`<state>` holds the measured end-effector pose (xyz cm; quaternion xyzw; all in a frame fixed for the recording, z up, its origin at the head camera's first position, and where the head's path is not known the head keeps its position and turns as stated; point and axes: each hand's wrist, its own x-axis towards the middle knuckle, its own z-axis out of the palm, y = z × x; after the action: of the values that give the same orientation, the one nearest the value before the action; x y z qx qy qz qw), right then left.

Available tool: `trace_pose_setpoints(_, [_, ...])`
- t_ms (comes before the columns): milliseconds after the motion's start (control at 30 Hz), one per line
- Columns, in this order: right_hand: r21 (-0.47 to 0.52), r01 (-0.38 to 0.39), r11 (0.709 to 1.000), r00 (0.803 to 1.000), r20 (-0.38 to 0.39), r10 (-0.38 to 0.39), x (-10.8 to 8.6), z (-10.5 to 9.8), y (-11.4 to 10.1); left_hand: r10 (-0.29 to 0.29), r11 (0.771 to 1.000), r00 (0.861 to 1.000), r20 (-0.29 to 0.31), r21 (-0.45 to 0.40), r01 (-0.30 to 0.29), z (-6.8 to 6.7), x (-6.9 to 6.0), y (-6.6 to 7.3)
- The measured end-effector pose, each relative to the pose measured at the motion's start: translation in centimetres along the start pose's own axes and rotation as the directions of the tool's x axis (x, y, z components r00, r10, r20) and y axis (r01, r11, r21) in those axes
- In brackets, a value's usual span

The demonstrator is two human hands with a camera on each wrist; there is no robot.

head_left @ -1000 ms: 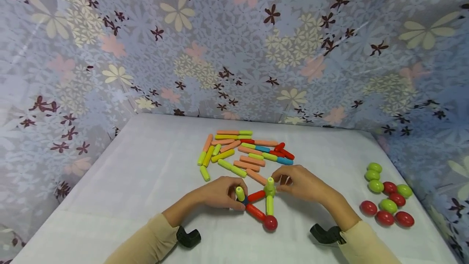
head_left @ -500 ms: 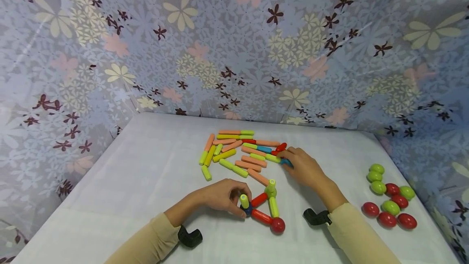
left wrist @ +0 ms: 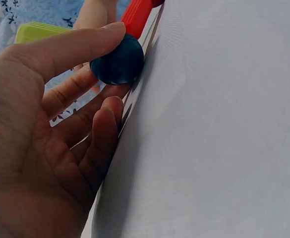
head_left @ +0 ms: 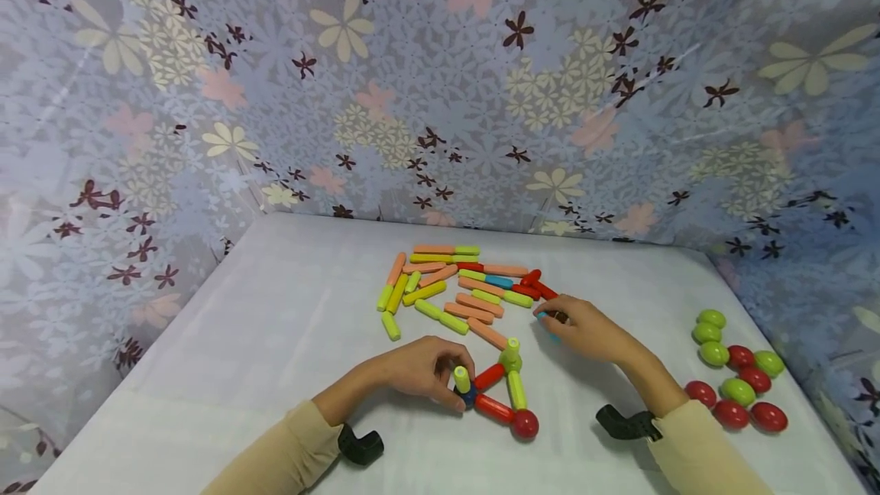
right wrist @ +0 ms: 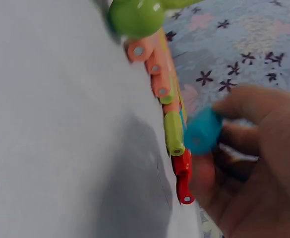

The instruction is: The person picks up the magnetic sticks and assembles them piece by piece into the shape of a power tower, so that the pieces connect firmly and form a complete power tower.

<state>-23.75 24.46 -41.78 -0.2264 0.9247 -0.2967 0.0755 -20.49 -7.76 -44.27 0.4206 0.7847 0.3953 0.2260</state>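
My left hand pinches a dark blue ball between thumb and fingers. That ball is a corner of a triangle lying on the table. Two red sticks, a lime stick, a red ball and a green ball make up the rest of it. Short lime sticks stand up from the blue and green balls. My right hand pinches a blue stick above the table, right of the loose sticks. Its fingers partly hide the stick.
Behind the triangle lie loose orange, yellow, lime, blue and red sticks, some end to end. Several green and red balls sit at the table's right side. A flowered cloth rises behind the white tabletop.
My right hand left the green ball, reached back to the loose sticks, picked up a blue stick and drew it nearer. The triangle shifted slightly right and forward toward me, with my left hand on it.
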Motion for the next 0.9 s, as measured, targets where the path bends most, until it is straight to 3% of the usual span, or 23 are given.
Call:
trace_pose_setpoints(133, [0.212, 0.045, 0.976, 0.993, 0.094, -0.067, -1.8, -0.7, -0.6, 0.002, 1.000, 1.000, 0.012, -0.005, -0.002, 0.0, 0.1, 0.0])
trace_pose_setpoints(300, [0.354, 0.167, 0.920, 0.962, 0.148, -0.231, -4.1, -1.0, -3.4, 0.007, 1.000, 1.000, 0.002, -0.002, -0.007, -0.2, 0.1, -0.1])
trace_pose_setpoints(433, [0.306, 0.240, 0.921, 0.947, 0.135, -0.292, -5.5, -0.3, -5.9, 0.010, 1.000, 1.000, -0.002, -0.008, -0.010, -0.2, 0.1, -0.3])
trace_pose_setpoints(600, [0.213, 0.234, 0.949, 0.948, 0.165, -0.271, -6.8, 1.0, -7.4, 0.010, 1.000, 1.000, -0.010, -0.012, -0.010, 0.1, 0.1, -0.3])
trace_pose_setpoints(767, [0.241, 0.243, 0.940, 0.956, 0.107, -0.275, -7.4, 1.3, -7.7, 0.008, 1.000, 1.000, -0.011, -0.012, -0.008, 0.1, 0.0, -0.1])
trace_pose_setpoints(900, [0.289, 0.263, 0.921, 0.948, 0.100, -0.302, -7.4, 1.5, -7.8, 0.006, 1.000, 1.000, -0.009, -0.013, -0.006, 0.1, 0.0, -0.2])
